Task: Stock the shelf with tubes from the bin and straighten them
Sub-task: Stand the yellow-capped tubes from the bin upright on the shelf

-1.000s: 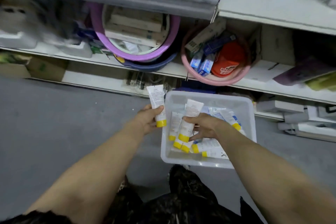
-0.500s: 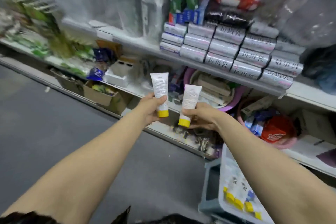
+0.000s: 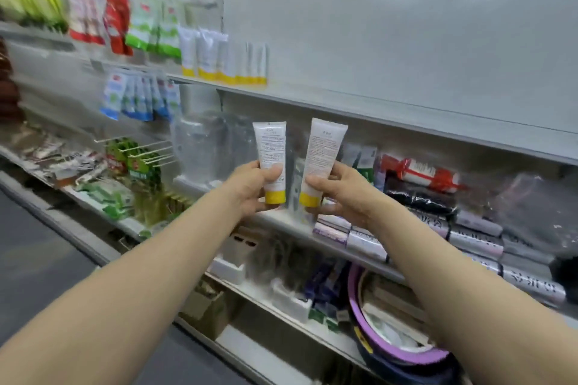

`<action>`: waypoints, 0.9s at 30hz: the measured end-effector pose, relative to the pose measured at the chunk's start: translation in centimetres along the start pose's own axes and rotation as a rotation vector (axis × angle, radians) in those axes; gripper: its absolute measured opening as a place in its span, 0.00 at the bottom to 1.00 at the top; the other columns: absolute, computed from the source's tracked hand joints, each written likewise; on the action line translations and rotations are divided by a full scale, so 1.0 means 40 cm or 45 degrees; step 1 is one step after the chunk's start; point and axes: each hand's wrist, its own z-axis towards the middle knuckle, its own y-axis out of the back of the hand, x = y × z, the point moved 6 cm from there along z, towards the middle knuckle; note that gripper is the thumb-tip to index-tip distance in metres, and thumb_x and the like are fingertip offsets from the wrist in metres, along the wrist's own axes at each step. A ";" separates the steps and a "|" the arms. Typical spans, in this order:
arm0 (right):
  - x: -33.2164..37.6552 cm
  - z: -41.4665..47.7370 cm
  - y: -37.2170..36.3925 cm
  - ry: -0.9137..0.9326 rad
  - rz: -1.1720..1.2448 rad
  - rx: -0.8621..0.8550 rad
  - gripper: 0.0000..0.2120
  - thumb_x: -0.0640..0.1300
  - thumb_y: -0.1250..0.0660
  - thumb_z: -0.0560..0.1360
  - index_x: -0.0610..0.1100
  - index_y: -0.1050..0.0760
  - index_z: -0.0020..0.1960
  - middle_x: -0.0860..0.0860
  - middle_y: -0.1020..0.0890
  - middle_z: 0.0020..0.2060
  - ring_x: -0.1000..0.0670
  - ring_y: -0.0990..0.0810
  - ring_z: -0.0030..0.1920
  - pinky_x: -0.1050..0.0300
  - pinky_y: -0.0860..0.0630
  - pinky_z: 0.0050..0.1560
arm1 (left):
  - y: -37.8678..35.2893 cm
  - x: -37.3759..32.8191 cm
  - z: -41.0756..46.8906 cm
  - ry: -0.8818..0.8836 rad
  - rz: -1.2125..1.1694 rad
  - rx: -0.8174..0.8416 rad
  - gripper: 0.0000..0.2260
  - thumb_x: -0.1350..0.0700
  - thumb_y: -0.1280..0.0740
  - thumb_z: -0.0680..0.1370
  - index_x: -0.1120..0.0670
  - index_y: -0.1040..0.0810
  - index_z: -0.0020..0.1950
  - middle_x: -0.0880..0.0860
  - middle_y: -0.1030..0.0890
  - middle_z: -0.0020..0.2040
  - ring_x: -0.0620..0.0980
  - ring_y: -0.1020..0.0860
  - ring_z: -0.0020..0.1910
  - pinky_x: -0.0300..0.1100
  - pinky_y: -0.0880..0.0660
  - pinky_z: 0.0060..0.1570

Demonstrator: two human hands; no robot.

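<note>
Two white tubes with yellow caps, both held caps down, side by side but not touching, in front of and below the grey shelf point(image 3: 375, 108). The left tube point(image 3: 271, 156) is upright in the left hand point(image 3: 250, 189), with the thumb laid across its front just above the cap and the fingers curled round behind. The right tube point(image 3: 323, 153) is in the right hand point(image 3: 341, 194), thumb pinching the front low down and fingers wrapped behind. Its top leans a little to the right. Both forearms reach up toward the shelf.

A row of stocked tubes point(image 3: 219, 56) stands on the left end of the shelf, caps down, upright and packed close. The ones further right in the row are turned edge-on.

Left of the shelf hang green and red packets point(image 3: 147, 25), blurred. Below its left end hang blue and white packets point(image 3: 137, 100). Under the shelf on the next level down lies a red-wrapped package point(image 3: 422, 170). Under that are stacked silver rolls point(image 3: 469, 241). Lower still, well below the shelf, sits a purple basin point(image 3: 391, 350) with boxes inside. Labels are too blurred to read.
</note>
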 end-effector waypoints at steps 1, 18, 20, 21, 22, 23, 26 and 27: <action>0.031 0.030 -0.003 0.041 0.007 -0.002 0.18 0.37 0.30 0.76 0.45 0.25 0.65 0.46 0.19 0.59 0.44 0.18 0.56 0.41 0.18 0.47 | 0.001 -0.033 0.021 -0.021 0.009 0.008 0.08 0.60 0.34 0.80 0.51 0.22 0.57 0.52 0.17 0.49 0.52 0.20 0.47 0.51 0.22 0.43; 0.366 0.575 0.037 0.383 -0.025 -0.190 0.18 0.37 0.29 0.76 0.41 0.27 0.64 0.45 0.20 0.60 0.44 0.19 0.58 0.45 0.17 0.48 | 0.025 -0.429 0.489 -0.423 0.047 -0.014 0.10 0.59 0.28 0.75 0.55 0.24 0.53 0.56 0.16 0.51 0.52 0.18 0.42 0.55 0.20 0.46; 0.370 0.619 0.043 0.395 -0.081 -0.245 0.19 0.36 0.29 0.75 0.42 0.28 0.65 0.44 0.20 0.59 0.44 0.19 0.58 0.45 0.17 0.51 | 0.040 -0.454 0.546 -0.448 0.068 -0.029 0.10 0.59 0.26 0.74 0.54 0.23 0.53 0.54 0.16 0.51 0.52 0.17 0.45 0.53 0.20 0.49; 0.372 0.641 0.047 0.402 -0.126 -0.284 0.19 0.36 0.29 0.75 0.43 0.28 0.65 0.45 0.19 0.58 0.44 0.19 0.57 0.44 0.18 0.53 | 0.047 -0.469 0.576 -0.470 0.085 -0.038 0.11 0.59 0.26 0.73 0.54 0.23 0.53 0.53 0.16 0.51 0.51 0.17 0.46 0.52 0.20 0.50; 0.373 0.662 0.051 0.406 -0.169 -0.324 0.20 0.36 0.28 0.75 0.44 0.28 0.64 0.45 0.19 0.57 0.44 0.18 0.56 0.44 0.18 0.54 | 0.053 -0.483 0.608 -0.493 0.106 -0.045 0.12 0.58 0.25 0.73 0.54 0.23 0.54 0.52 0.16 0.51 0.50 0.18 0.47 0.49 0.20 0.50; 0.374 0.682 0.056 0.404 -0.203 -0.363 0.20 0.36 0.28 0.75 0.44 0.27 0.64 0.44 0.18 0.57 0.44 0.18 0.55 0.43 0.18 0.54 | 0.057 -0.497 0.641 -0.515 0.125 -0.046 0.13 0.58 0.25 0.73 0.54 0.23 0.55 0.51 0.16 0.51 0.48 0.18 0.47 0.46 0.22 0.47; 0.370 0.739 0.072 0.379 -0.251 -0.500 0.20 0.37 0.27 0.74 0.44 0.27 0.64 0.45 0.18 0.56 0.43 0.18 0.55 0.43 0.18 0.52 | 0.060 -0.532 0.745 -0.567 0.174 -0.043 0.13 0.58 0.26 0.74 0.56 0.23 0.56 0.50 0.18 0.49 0.42 0.22 0.40 0.35 0.30 0.34; 0.368 0.754 0.078 0.365 -0.262 -0.555 0.20 0.38 0.27 0.74 0.43 0.27 0.64 0.45 0.18 0.56 0.44 0.18 0.54 0.43 0.18 0.52 | 0.062 -0.539 0.784 -0.572 0.197 -0.046 0.13 0.58 0.25 0.73 0.56 0.23 0.55 0.51 0.18 0.49 0.43 0.22 0.40 0.35 0.30 0.34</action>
